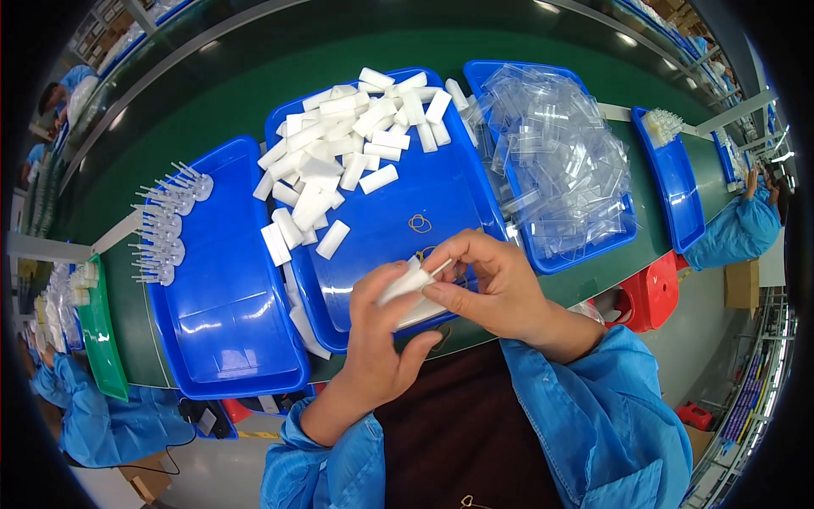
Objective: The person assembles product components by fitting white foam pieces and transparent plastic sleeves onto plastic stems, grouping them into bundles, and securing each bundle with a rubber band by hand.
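Over the near edge of the middle blue tray, my left hand holds a white foam-like piece against its fingers, its thumb standing apart. A thin white stick projects from the end of that piece. My right hand pinches around the stick with thumb and forefinger; its other fingers are curled and partly hidden. Beyond my hands, a tan rubber band lies on the tray. Many white rolled foam-like pieces are heaped across the tray's far left part.
To the right, a blue tray overflows with clear plastic pieces. A left blue tray carries clear round-based parts with thin stems along its far left edge. A red stool stands beside the green table. Co-workers in blue sit at both sides.
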`<action>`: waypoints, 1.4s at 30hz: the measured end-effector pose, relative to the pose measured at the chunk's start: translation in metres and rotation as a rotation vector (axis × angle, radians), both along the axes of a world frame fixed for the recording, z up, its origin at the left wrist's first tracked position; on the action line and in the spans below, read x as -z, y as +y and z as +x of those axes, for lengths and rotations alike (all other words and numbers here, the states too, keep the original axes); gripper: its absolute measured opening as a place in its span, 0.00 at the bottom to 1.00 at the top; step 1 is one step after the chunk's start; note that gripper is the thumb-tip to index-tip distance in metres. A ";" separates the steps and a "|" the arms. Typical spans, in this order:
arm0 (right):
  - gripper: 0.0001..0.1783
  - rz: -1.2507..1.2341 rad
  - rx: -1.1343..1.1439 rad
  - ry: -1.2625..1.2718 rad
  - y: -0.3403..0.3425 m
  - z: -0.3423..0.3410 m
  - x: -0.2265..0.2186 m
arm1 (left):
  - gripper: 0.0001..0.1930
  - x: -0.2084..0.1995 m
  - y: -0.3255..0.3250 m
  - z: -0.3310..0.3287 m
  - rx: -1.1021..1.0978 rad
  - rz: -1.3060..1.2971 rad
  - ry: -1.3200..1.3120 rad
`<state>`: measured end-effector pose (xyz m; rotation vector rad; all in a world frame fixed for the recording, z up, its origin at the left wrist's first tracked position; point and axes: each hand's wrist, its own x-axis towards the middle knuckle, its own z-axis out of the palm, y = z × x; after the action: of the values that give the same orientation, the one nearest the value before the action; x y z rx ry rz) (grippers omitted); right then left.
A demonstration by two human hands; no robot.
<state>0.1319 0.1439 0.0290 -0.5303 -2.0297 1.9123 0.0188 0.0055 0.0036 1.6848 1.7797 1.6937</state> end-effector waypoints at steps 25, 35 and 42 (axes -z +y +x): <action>0.06 1.590 -0.015 -0.328 0.079 0.030 -0.022 | 0.10 -0.003 0.000 -0.006 0.048 -0.241 -0.558; 0.04 1.692 -0.313 -0.525 0.094 -0.001 -0.015 | 0.12 0.005 -0.005 -0.007 0.043 -0.189 -0.687; 0.06 1.710 -0.433 -0.599 0.093 -0.008 -0.015 | 0.12 -0.001 -0.005 -0.006 0.036 -0.221 -0.829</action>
<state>0.1238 0.2373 0.0439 -0.1293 -3.2666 -0.4732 0.0123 0.0004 0.0050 0.7308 1.4270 1.7253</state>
